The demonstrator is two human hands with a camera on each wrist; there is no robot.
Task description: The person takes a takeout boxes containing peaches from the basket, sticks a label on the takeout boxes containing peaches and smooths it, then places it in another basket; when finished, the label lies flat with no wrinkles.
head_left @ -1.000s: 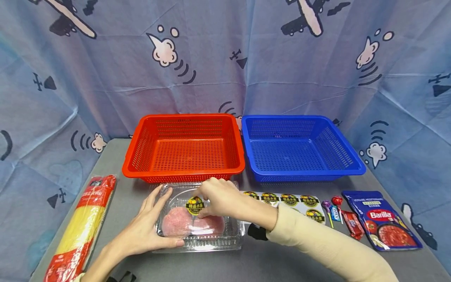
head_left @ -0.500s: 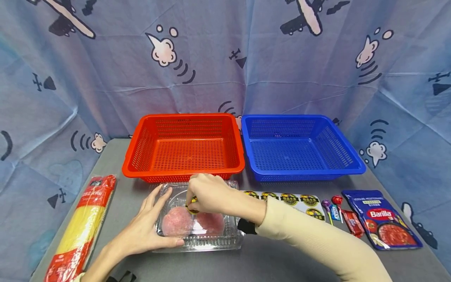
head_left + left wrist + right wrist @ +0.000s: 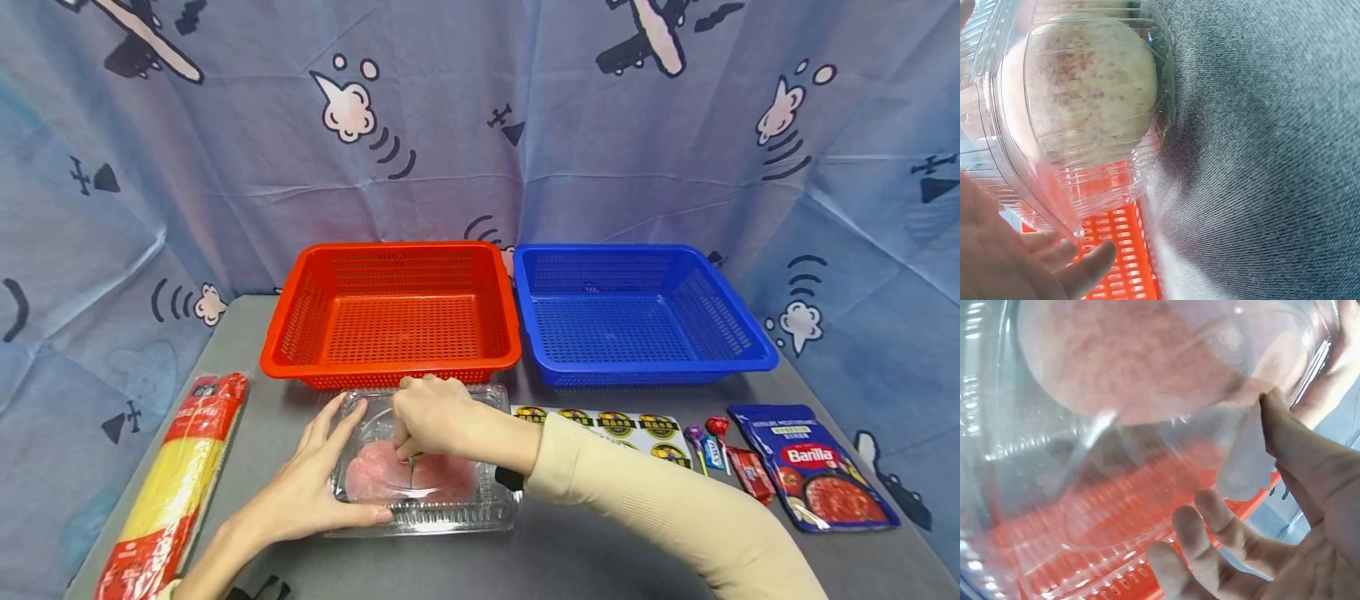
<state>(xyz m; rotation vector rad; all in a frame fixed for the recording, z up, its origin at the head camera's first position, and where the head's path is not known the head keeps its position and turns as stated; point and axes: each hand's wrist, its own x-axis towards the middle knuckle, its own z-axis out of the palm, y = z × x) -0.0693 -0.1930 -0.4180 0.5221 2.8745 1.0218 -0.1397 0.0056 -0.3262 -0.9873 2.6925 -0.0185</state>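
Note:
A clear plastic fruit box (image 3: pixel 498 500) with a lid sits on the table, two pinkish peaches (image 3: pixel 377 473) inside. My left hand (image 3: pixel 307 492) rests on its left side, fingers spread along the left back corner and thumb along the front edge. Above the lid, my right hand (image 3: pixel 435 421) pinches a round sticker between thumb and index finger. The pale underside of the sticker (image 3: pixel 1244 459) shows in the right wrist view, hanging over the lid; its printed face is almost wholly hidden in the head view. The other right fingers curve loosely near the lid.
Behind the box stand a red basket (image 3: pixel 390 371) and a blue basket (image 3: pixel 652 367). A sheet of stickers (image 3: pixel 630 425), lollipops (image 3: pixel 717 427), a red snack packet (image 3: pixel 751 475) and a Barilla pouch (image 3: pixel 813 467) lie right. A noodle pack (image 3: pixel 176 475) lies left.
My right hand has shifted left and slightly toward me over the lid, carrying the sticker and turning so that it now hides its printed face. The left hand and box have stayed put.

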